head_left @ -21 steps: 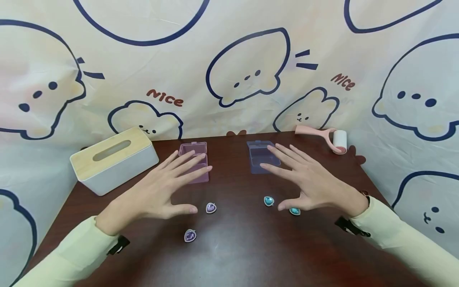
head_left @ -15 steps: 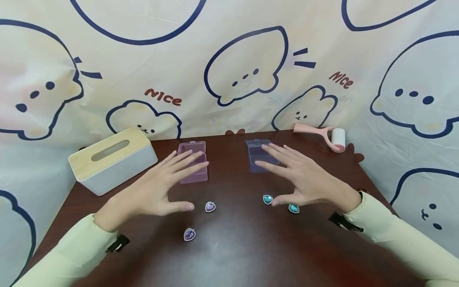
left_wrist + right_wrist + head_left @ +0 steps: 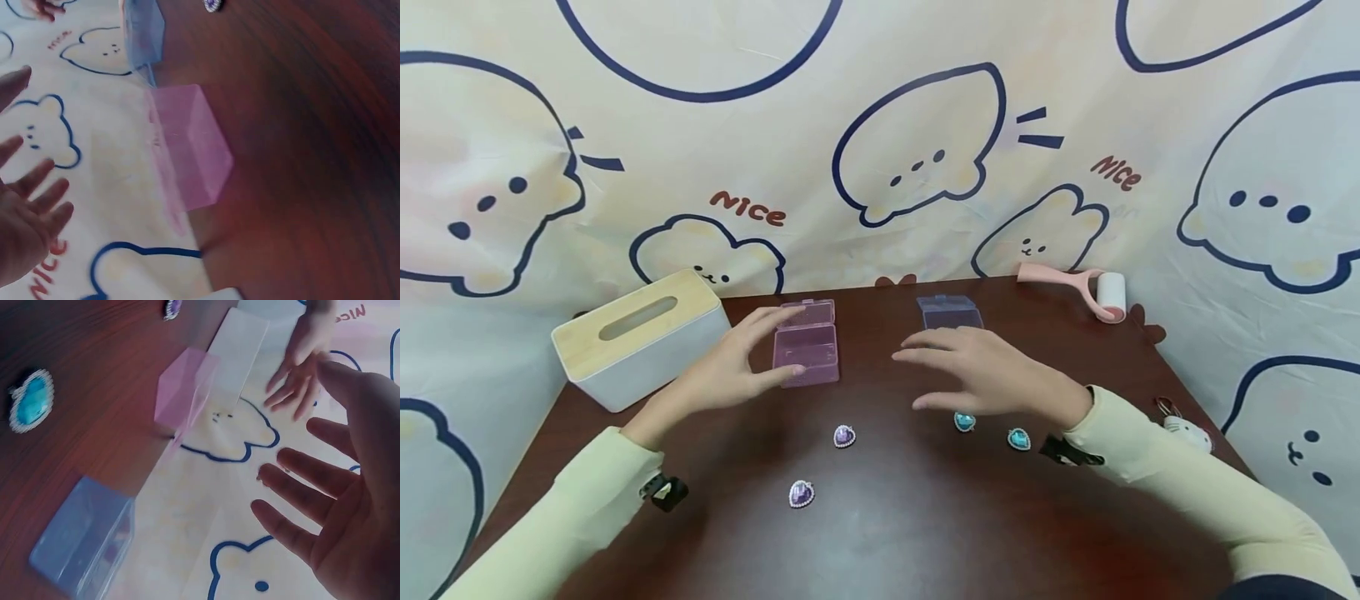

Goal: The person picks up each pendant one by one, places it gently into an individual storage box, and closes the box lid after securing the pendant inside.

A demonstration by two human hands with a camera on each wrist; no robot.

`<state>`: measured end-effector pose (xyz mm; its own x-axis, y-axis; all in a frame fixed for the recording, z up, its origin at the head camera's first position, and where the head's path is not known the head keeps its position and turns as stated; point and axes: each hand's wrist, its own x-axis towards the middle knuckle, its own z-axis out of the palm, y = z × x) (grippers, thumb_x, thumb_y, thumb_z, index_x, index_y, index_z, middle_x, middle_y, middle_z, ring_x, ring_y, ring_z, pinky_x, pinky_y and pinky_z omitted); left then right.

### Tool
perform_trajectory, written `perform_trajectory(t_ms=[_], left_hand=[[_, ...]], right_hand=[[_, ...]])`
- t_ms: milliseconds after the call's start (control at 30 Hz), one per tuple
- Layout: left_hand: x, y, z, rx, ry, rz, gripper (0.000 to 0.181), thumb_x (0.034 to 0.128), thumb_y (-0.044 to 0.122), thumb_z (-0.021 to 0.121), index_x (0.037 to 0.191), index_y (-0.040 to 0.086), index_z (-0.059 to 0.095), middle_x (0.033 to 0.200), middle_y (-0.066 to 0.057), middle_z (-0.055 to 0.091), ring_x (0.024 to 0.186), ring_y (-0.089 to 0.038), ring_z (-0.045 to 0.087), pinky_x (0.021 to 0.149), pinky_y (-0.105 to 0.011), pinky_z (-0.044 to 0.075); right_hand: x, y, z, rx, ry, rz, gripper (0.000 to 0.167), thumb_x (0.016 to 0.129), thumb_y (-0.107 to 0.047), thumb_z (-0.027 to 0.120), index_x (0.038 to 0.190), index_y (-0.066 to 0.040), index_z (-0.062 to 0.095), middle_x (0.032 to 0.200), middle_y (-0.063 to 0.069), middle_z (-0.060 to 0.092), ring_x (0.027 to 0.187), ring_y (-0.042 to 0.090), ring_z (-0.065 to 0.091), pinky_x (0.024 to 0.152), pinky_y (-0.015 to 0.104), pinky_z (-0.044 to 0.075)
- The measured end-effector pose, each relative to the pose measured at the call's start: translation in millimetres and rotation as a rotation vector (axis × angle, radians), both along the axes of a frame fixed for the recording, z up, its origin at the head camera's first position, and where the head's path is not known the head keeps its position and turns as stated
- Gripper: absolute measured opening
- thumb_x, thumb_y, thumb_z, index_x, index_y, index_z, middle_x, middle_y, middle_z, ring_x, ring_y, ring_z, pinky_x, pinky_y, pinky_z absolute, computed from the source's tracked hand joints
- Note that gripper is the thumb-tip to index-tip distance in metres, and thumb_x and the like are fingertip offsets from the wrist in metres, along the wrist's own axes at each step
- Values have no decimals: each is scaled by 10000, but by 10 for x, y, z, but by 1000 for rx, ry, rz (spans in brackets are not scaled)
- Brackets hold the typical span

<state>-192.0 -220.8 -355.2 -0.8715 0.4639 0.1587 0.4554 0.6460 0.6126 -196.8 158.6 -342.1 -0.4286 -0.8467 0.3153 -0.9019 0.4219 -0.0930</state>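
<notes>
My left hand (image 3: 724, 367) holds nothing; its spread thumb and fingers are at the left side of the pink lidded box (image 3: 807, 350), whose lid stands open. Whether it touches the box I cannot tell. My right hand (image 3: 977, 371), also holding nothing, hovers in front of the blue box (image 3: 950, 310) and hides its lower part. Two purple heart gems (image 3: 844, 436) (image 3: 801, 493) lie nearer on the table. Two teal gems, one (image 3: 964, 422) just below the right hand and another (image 3: 1018, 439) beside its wrist, lie on the right.
A white tissue box (image 3: 647, 346) with a wooden top stands at the back left. At the back right lies a pink-handled lint roller (image 3: 1109, 297). A small white item with a loop (image 3: 1187, 433) is beside the right sleeve. A patterned cloth (image 3: 917, 242) hangs behind the table.
My right hand has moved left and its fingers now point left. My left hand has shifted slightly left and up, uncovering more of the pink box. The small white item has come into view.
</notes>
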Motion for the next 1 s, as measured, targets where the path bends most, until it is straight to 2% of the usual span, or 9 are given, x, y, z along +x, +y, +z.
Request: perform_trajectory(t_ms=[167, 300, 367, 467, 600, 700, 833, 1000], left_hand=[[-197, -91, -194, -23, -102, 60, 945, 899, 366, 799, 1636, 196, 233, 1587, -182, 348, 1436, -386, 362, 1118, -708, 388], [-304, -167, -314, -65, -202, 72, 1040, 895, 381, 798, 1657, 174, 122, 1612, -248, 244, 1447, -433, 282, 1125, -747, 340], [-335, -189, -379, -48, -266, 63, 1067, 898, 377, 794, 1660, 173, 77, 1620, -263, 198, 1460, -460, 254, 1134, -757, 315], [-379, -192, -479, 26, -342, 45, 1077, 909, 342, 787, 1660, 178, 33, 1615, -263, 186, 1476, -491, 250, 1148, -761, 286], [-460, -167, -595, 152, -421, 49, 1079, 926, 307, 772, 1657, 194, -14, 1617, -247, 237, 1485, -506, 292, 1173, -754, 251], [-517, -152, -653, 214, -485, 71, 1092, 924, 320, 771, 1655, 206, -32, 1637, -228, 259, 1501, -487, 280, 1196, -755, 194], [-553, -162, -691, 231, -531, 99, 1100, 915, 350, 772, 1653, 203, -31, 1660, -216, 241, 1521, -466, 234, 1214, -751, 138], [-550, -177, -724, 200, -540, 106, 1094, 924, 392, 753, 1651, 147, -27, 1687, -234, 183, 1545, -479, 190, 1226, -731, 146]], right_hand=[[-64, -237, -85, 6, -168, 49, 510, 962, -494, 690, 1387, -217, 641, 1278, -60, 705, 1156, 122, 681, 998, 322, 573], [-124, -472, -280, 60, -275, 97, 455, 965, -437, 707, 1324, -160, 678, 1217, -17, 724, 1096, 148, 701, 972, 300, 576], [-117, -584, -403, 106, -297, 95, 450, 959, -439, 713, 1302, -148, 691, 1193, 0, 725, 1057, 141, 699, 937, 296, 583], [-72, -731, -567, 164, -292, 29, 457, 934, -476, 729, 1273, -171, 711, 1145, -20, 721, 976, 106, 681, 822, 289, 591], [-19, -903, -695, 163, -253, -154, 473, 887, -577, 736, 1215, -236, 735, 1066, -68, 714, 880, 76, 647, 664, 285, 550], [15, -1010, -747, 149, -264, -262, 510, 853, -638, 738, 1193, -258, 737, 1033, -79, 704, 863, 87, 642, 619, 303, 520], [80, -1109, -842, 190, -289, -308, 586, 814, -687, 748, 1230, -277, 705, 1035, -77, 659, 846, 97, 638, 600, 313, 497], [158, -1161, -989, 195, -304, -331, 598, 815, -660, 767, 1269, -285, 664, 1049, -43, 602, 802, 95, 621, 578, 278, 450]])
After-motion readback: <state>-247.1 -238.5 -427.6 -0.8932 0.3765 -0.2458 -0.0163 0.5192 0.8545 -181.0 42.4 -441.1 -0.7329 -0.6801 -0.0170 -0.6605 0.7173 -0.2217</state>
